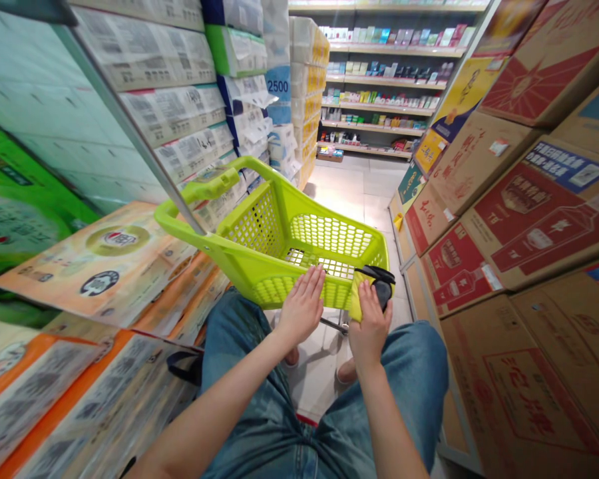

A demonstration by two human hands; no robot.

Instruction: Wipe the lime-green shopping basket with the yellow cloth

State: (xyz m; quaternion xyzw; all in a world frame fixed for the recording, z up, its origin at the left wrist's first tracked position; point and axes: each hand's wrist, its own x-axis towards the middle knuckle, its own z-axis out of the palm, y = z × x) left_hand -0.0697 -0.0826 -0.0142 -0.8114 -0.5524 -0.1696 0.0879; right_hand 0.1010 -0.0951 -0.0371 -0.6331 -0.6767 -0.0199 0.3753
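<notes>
A lime-green shopping cart (299, 233) with a perforated basket stands across the aisle in front of my knees. My left hand (302, 303) lies against the basket's near side, its fingers straight, together and flat, holding nothing. At the basket's right end, my right hand (372, 319) has its fingers over a small yellow-and-black item (357, 296), soft-looking, with a dark round part; its exact kind is unclear. That item rests against the cart's outer corner. No goods show in the visible part of the basket.
Stacked red-and-brown cartons (519, 219) wall in the right side. Orange drink boxes (114, 259) and packs of tissue paper (180, 113) are piled on the left. A grey metal pole (124, 126) slants down to the cart. Shelves of small goods (379, 80) stand at the aisle's end.
</notes>
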